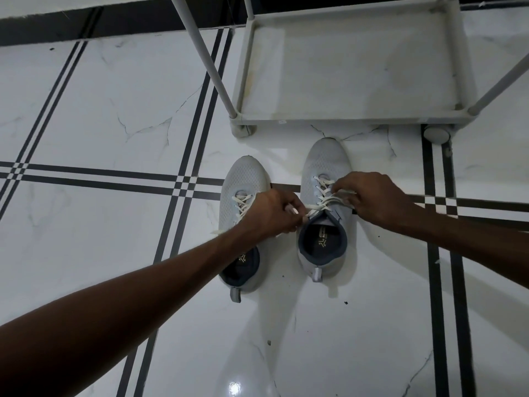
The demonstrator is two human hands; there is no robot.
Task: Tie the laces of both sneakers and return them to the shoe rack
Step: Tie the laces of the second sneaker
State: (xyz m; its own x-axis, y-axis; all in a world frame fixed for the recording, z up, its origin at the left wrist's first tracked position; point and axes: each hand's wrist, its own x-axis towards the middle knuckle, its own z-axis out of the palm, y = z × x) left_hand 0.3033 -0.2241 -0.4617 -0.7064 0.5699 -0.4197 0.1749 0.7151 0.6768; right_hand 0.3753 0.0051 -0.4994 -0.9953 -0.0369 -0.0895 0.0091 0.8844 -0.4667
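Two sneakers point(323, 213); two hands point(269, 213); one shoe rack point(329, 120).

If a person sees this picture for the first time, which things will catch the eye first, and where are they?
Two bare hands, the left hand and the right hand, meet at the centre, pulling the white laces of the right light grey mesh sneaker. The matching left sneaker stands beside it, laces loose. Just beyond their toes stands the empty pale grey shoe rack on the white marble floor.

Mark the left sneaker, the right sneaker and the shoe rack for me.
left sneaker point(243, 174), head view, on the grey mesh toe.
right sneaker point(326, 157), head view, on the grey mesh toe.
shoe rack point(329, 120), head view, on the front rail of its bottom shelf.
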